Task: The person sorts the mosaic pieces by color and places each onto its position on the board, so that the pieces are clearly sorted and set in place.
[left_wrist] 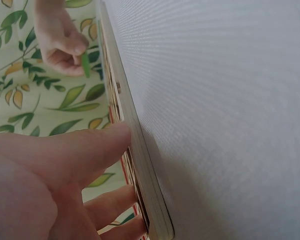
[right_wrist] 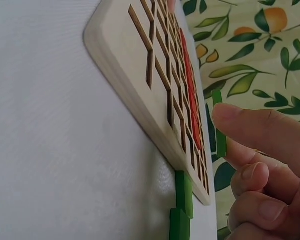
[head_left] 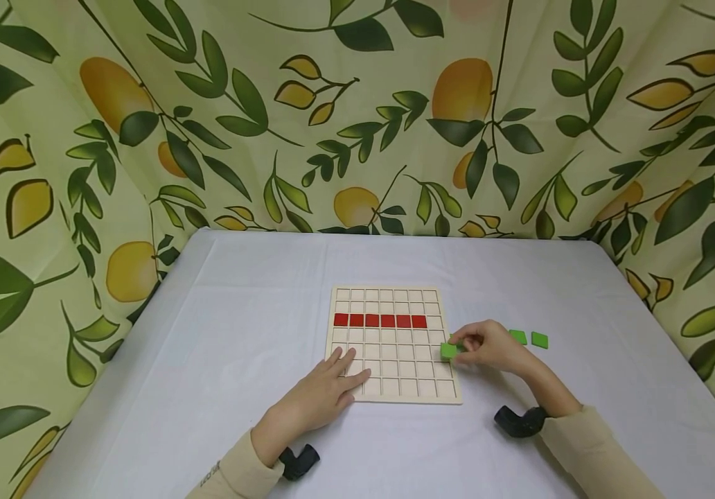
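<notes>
A wooden grid board lies on the table, with a row of several red square tiles set into its third row from the far edge. My left hand rests spread over the board's near left corner, its thumb along the edge in the left wrist view. Between thumb and forefinger, my right hand pinches a green square tile by its side. That tile is above the table, overlapping the board's right border in the head view. The right wrist view shows it edge-on, the same green tile.
Right of the board, more green tiles lie on the white cloth, some partly hidden by my right hand. Two green tiles sit by the board's edge in the right wrist view. A leaf-patterned curtain hangs behind the table.
</notes>
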Tool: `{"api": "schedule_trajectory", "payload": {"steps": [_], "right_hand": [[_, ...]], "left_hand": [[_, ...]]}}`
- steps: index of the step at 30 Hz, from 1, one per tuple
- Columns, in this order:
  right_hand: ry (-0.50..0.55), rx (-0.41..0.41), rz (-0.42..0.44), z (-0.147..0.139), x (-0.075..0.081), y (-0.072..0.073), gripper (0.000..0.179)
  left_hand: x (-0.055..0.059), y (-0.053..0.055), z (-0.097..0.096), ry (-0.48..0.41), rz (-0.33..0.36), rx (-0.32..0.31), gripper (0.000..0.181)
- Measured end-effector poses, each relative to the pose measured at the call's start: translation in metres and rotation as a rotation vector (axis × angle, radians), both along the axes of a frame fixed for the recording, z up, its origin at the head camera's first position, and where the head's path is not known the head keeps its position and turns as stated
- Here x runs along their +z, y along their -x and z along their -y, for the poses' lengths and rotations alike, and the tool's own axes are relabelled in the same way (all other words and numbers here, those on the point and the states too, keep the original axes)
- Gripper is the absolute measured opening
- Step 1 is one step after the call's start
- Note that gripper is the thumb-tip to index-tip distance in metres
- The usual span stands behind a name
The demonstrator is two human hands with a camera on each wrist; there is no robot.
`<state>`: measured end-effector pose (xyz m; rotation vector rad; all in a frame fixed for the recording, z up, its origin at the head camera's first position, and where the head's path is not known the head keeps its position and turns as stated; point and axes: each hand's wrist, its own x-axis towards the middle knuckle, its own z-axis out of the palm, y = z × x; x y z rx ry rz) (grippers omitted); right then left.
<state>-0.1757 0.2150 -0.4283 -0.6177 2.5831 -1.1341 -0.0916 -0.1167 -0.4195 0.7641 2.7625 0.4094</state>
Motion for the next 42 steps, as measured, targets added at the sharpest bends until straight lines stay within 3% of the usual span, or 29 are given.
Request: {"api": "schedule_trajectory", "payload": {"steps": [42], "right_hand": [[0.037,0.037,0.050,0.035,0.012,0.019,0.026]], "left_hand": [[0.003,-0.002,0.000,-0.010,0.018,0.002,0.043]]}}
